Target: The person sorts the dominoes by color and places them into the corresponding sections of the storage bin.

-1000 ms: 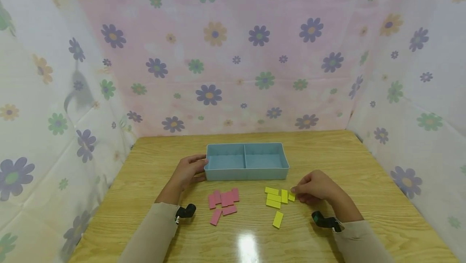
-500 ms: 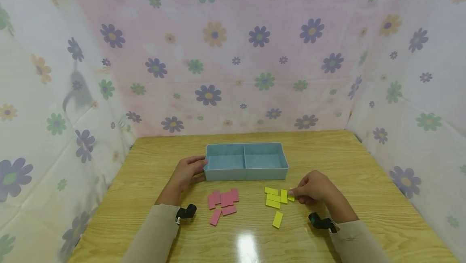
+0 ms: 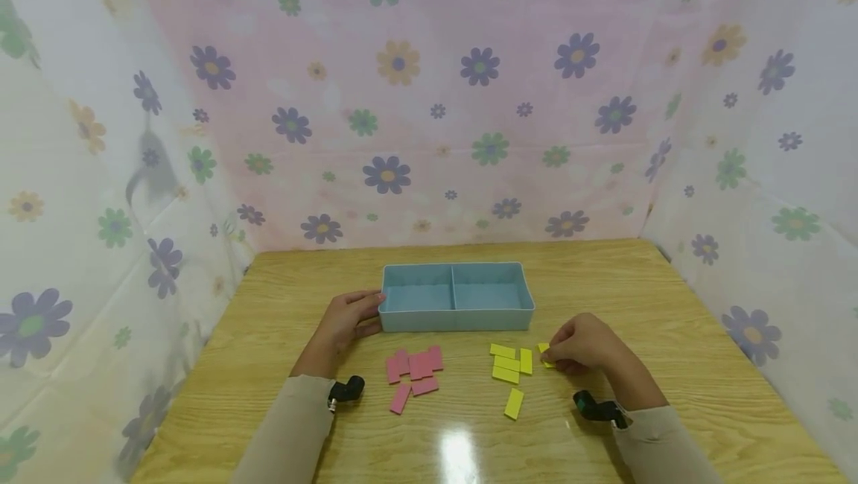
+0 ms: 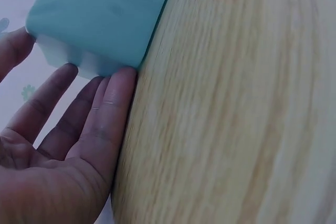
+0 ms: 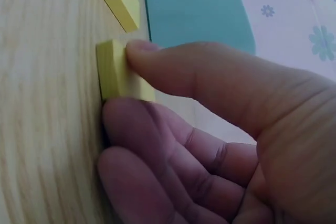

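On the table stands a light blue two-compartment box [image 3: 456, 321], both compartments bare. My left hand [image 3: 344, 322] rests against its left end, fingers fairly straight and thumb at the rim; the left wrist view shows the fingertips touching the box wall [image 4: 100, 19]. My right hand [image 3: 585, 344] pinches a small yellow block [image 3: 544, 348] just right of the other yellow blocks [image 3: 506, 363]. In the right wrist view, the thumb lies on top of this yellow block [image 5: 118, 72], and curled fingers meet its side, partly hiding it.
Several pink blocks [image 3: 420, 365] lie in front of the box's left half. A single yellow block [image 3: 514, 403] lies nearer the front. Flower-printed cloth [image 3: 436, 119] hangs behind the wooden table [image 3: 268, 275] and along both sides.
The rightmost yellow block has slid a little to the right with my right hand, widening the gap from its neighbours, and is now tilted. The left hand and box look unmoved.
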Available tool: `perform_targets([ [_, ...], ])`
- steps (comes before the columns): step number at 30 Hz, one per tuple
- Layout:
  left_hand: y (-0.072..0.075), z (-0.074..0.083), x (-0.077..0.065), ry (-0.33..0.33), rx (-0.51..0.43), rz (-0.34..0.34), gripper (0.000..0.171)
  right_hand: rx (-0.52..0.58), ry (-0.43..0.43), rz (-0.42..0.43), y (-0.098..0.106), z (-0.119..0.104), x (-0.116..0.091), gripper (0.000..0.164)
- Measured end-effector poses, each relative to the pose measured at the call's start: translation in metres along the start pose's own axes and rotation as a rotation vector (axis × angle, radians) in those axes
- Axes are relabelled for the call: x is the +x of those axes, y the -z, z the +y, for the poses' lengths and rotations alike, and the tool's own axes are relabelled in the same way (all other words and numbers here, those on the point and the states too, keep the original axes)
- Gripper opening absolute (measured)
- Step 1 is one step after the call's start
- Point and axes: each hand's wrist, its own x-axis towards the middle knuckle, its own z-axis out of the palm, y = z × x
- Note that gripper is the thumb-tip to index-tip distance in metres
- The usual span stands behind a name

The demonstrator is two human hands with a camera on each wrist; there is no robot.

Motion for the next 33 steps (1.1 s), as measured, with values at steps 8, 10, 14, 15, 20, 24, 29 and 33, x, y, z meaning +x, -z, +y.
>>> perform_targets([
  [8,0.000,0.004,0.001,-0.024,0.028,-0.049,0.053,-0.038,0.010,0.028,0.005,-0.001,-0.004,0.022],
  [10,0.001,0.006,0.002,-0.063,0.052,-0.075,0.054,-0.060,0.004,0.039,0.005,-0.003,-0.004,0.022],
  [14,0.001,0.007,0.004,-0.117,0.091,-0.101,0.056,-0.079,-0.015,0.042,0.008,-0.007,-0.003,0.024],
  [15,0.001,0.007,0.004,-0.127,0.102,-0.104,0.056,-0.081,-0.014,0.038,0.008,-0.007,-0.002,0.025],
  [20,0.002,0.006,0.003,-0.156,0.122,-0.117,0.055,-0.079,-0.022,0.021,0.011,-0.007,0.000,0.026],
  [24,0.004,0.005,0.004,-0.176,0.122,-0.137,0.055,-0.074,-0.026,0.007,0.013,-0.006,0.002,0.028],
  [29,0.009,0.003,0.006,-0.198,0.104,-0.171,0.056,-0.053,-0.003,-0.015,0.014,-0.005,0.004,0.028],
  [33,0.012,0.000,0.008,-0.196,0.093,-0.194,0.056,-0.043,0.016,-0.031,0.016,-0.002,0.007,0.027],
])
